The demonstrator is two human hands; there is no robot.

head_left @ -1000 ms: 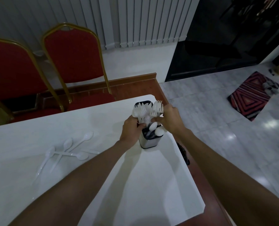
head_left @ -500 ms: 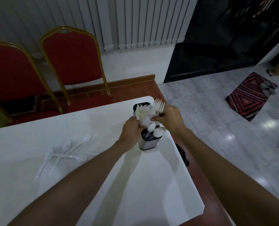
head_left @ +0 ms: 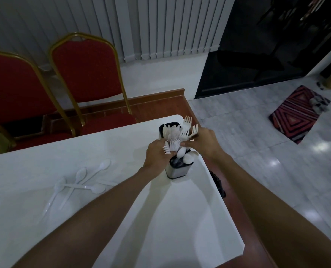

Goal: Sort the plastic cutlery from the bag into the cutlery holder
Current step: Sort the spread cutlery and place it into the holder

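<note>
Two red chairs (head_left: 87, 74) fill the upper left of the frame behind the white tabletop (head_left: 180, 219). At centre stands the cutlery holder (head_left: 177, 171), spoons in its near compartment. Right hand (head_left: 205, 144) fingers pinch a bunch of forks (head_left: 187, 128) above it; left hand (head_left: 156, 157) fingers curl around lower forks. Loose spoons (head_left: 83, 180) lie left of centre.

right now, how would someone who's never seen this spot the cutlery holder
Find the white table and follow its far right corner, where both hands meet. The cutlery holder is the upright metal box with a dark rim, bristling with white forks; the loose spoons lie flat far to its left.
</note>
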